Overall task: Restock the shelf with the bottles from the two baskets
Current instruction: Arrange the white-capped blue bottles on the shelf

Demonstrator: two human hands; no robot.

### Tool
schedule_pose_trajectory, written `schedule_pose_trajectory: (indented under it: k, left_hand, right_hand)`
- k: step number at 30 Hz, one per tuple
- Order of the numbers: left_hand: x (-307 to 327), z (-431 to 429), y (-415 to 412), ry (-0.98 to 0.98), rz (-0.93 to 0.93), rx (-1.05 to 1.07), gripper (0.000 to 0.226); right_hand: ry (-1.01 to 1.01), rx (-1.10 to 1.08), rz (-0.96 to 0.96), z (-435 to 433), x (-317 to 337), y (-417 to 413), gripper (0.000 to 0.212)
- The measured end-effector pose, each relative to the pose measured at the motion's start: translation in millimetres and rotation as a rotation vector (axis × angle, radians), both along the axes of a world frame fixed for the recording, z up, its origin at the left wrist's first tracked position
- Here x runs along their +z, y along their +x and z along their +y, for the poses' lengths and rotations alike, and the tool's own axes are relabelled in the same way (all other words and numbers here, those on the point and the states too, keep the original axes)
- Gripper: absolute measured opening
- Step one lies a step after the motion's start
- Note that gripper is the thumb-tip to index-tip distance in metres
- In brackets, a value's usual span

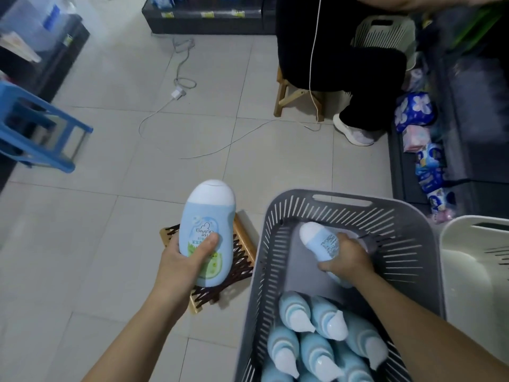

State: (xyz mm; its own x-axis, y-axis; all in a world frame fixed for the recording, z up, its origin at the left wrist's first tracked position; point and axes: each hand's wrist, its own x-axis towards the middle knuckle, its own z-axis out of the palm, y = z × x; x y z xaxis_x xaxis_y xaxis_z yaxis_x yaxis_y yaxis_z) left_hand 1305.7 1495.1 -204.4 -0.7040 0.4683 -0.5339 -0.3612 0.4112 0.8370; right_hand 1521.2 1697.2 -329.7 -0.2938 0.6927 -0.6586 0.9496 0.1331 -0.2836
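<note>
My left hand (183, 263) grips a light blue bottle (209, 216) with a white cap, held upright above the floor left of the grey basket (407, 244). Inside that basket my right hand (348, 256) grips a second blue bottle (316, 238), its white cap pointing up and left. Several more blue bottles (311, 343) lie piled at the basket's near end. A white basket (454, 244) stands to the right, partly cut off by the frame. A dark shelf (473, 111) with packaged goods runs along the right side.
A small wooden stool with a woven top (242, 260) sits under my left hand. A seated person's leg and shoe (352, 130) are ahead, beside a wooden stool (283, 97). A blue plastic stool (35, 130) stands left. A white cable and charger (177, 93) lie on the tiles.
</note>
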Motion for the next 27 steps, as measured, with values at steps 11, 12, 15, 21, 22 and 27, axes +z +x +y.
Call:
schedule_pose_trajectory:
  k: [11,12,15,21,22,27]
  left_hand:
    - [106,14,34,0.115,0.033,-0.112,0.057]
    - [117,15,38,0.132,0.033,-0.128,0.055]
    - [148,14,50,0.192,0.044,-0.194,0.050]
    - [184,3,67,0.267,0.005,-0.368,0.056]
    - [189,2,70,0.280,-0.010,-0.398,0.056]
    - [208,-5,86,0.333,-0.064,-0.619,0.065]
  right_hand:
    - [-0.988,-0.695,0.955,-30,162,25,0.069]
    - [-1.022,-0.692,0.991,-33,175,27,0.077]
    - [-1.043,-0.715,1.059,-46,211,37,0.083]
    - [-0.932,-0.788,1.218,-79,271,69,0.078]
    - [-0.909,-0.797,1.240,-87,280,76,0.076]
    - [-0.746,-0.994,1.376,-150,313,110,0.067]
